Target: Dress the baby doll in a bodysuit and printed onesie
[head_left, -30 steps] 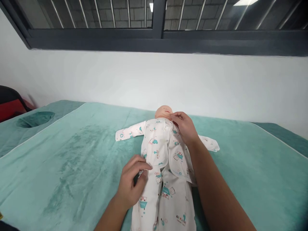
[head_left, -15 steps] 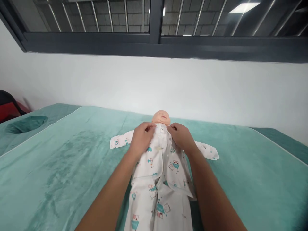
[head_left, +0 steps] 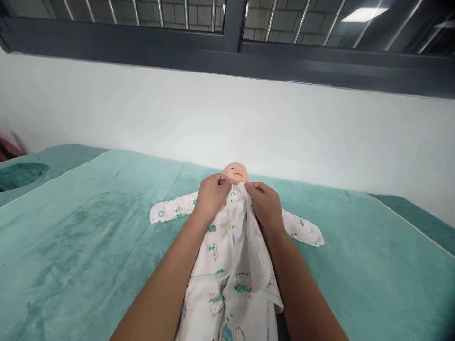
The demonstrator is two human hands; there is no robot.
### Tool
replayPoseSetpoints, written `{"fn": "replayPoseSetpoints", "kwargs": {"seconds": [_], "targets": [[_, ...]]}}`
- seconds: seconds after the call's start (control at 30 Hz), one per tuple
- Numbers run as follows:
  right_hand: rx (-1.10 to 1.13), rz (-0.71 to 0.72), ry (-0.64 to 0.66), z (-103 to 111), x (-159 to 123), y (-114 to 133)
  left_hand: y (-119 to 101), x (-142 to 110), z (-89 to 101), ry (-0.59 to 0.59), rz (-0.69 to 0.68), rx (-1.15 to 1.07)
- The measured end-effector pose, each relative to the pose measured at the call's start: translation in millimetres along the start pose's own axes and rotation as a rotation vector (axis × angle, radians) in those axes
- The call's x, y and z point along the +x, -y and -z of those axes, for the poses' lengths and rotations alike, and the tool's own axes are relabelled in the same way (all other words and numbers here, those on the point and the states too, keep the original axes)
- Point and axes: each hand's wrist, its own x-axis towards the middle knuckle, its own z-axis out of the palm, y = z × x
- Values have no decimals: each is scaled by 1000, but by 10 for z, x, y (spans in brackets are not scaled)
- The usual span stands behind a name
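Note:
A baby doll [head_left: 236, 171] lies on its back, its head toward the wall, dressed in a white printed baby jacket [head_left: 215, 237] and matching trousers [head_left: 209, 303]. My left hand [head_left: 213, 192] pinches the jacket's front edge at the neck, just below the doll's chin. Across from it, my right hand [head_left: 265, 201] pinches the other front edge by the collar, lifting that flap so it folds back. Between the two edges the front hangs apart, with an inner white layer showing. Both sleeves stretch out sideways on the cover.
A green plush cover [head_left: 106, 227] spreads beneath the doll, with a round hole [head_left: 23, 176] at the far left. Behind stands a white wall [head_left: 199, 113] under a dark-framed window [head_left: 231, 47] with metal bars. A red and black object [head_left: 9, 149] is partly visible at the left edge.
My right hand has raised and turned back its side of the jacket front, and the gap has widened. My left hand has come nearer the chin. The view has shifted slightly.

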Motion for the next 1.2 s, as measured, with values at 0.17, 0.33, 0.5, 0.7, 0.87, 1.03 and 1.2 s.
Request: {"fn": "replayPoseSetpoints", "kwargs": {"seconds": [0.17, 0.33, 0.5, 0.7, 0.87, 1.03, 1.2], "targets": [[345, -107, 61, -11, -17, -30, -136, -73, 10, 60, 128, -376], [272, -44, 116, -15, -30, -29, -130, -83, 0, 103, 143, -406], [187, 6, 146, -4, -21, -57, -88, -67, -13, 128, 129, -420], [96, 89, 173, 8, -44, -35, -84, -66, -23, 140, 137, -448], [31, 151, 195, 8, -70, 10, -29, -51, -24, 167, 78, -395], [-11, 208, 258, 8, -56, 12, 5, -32, -28, 192, 71, -357], [52, 173, 315, 40, -32, -6, -22, -31, -32, 168, 125, -417]]}}
